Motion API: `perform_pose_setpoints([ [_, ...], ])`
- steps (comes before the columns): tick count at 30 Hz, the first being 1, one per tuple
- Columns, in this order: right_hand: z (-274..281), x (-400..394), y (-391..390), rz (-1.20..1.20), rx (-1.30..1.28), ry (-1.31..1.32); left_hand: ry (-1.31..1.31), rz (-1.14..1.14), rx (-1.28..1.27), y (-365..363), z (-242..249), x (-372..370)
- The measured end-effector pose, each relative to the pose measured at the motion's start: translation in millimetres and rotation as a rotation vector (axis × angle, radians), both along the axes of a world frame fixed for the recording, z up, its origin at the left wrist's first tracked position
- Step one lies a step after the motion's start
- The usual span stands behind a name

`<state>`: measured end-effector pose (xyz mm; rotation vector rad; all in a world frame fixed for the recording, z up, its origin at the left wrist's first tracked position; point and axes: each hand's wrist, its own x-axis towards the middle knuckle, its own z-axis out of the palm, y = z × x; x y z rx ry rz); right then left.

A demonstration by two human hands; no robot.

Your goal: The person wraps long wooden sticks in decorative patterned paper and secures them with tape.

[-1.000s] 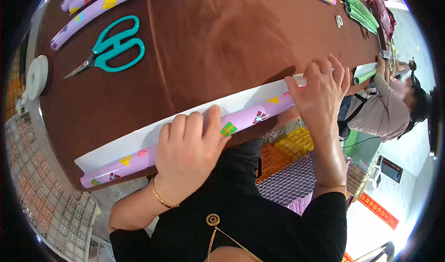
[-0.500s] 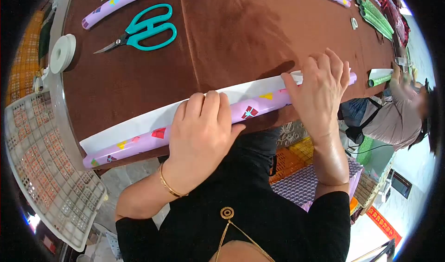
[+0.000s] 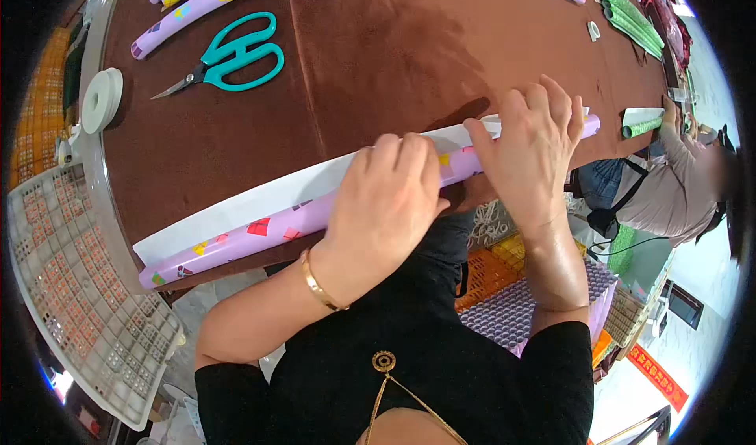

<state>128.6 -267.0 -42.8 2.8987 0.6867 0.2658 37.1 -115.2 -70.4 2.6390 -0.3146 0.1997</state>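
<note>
A roll of lilac wrapping paper (image 3: pixel 303 215), printed with small gift boxes, lies along the near edge of the table. Its loose white flap (image 3: pixel 256 195) shows on the far side. My left hand (image 3: pixel 382 205) curls over the middle of the roll, fingers close together on its far side. Farther right, my right hand (image 3: pixel 529 153) arches over the roll near its right end, thumb apart and fingertips at the paper's white edge. My palms hide the parts of the roll beneath them.
Teal-handled scissors (image 3: pixel 228 57) and a white tape spool (image 3: pixel 101 101) lie at the left of the brown-covered table (image 3: pixel 378 59). More lilac rolls (image 3: pixel 206 6) lie at the back. A co-worker (image 3: pixel 669 193) handles a green roll (image 3: pixel 642 127) at right.
My left hand has slid right along the roll, closer to my right hand. My right hand has shifted slightly left, and the view has moved a little.
</note>
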Motion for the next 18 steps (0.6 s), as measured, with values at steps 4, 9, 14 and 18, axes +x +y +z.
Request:
perform_pose_setpoints([
  [4,1,-5,5,-0.01,0.001,0.003,-0.092,0.017,0.065,-16,-10,12],
  [9,2,-2,-5,0.011,0.01,-0.006,-0.122,0.001,0.051,-33,-17,26],
  [14,11,8,-29,0.127,0.171,0.211,-0.041,-0.039,0.065,-26,-12,19],
  [18,25,20,-38,0.184,0.174,0.303,-0.036,-0.054,0.057,-21,-7,17],
])
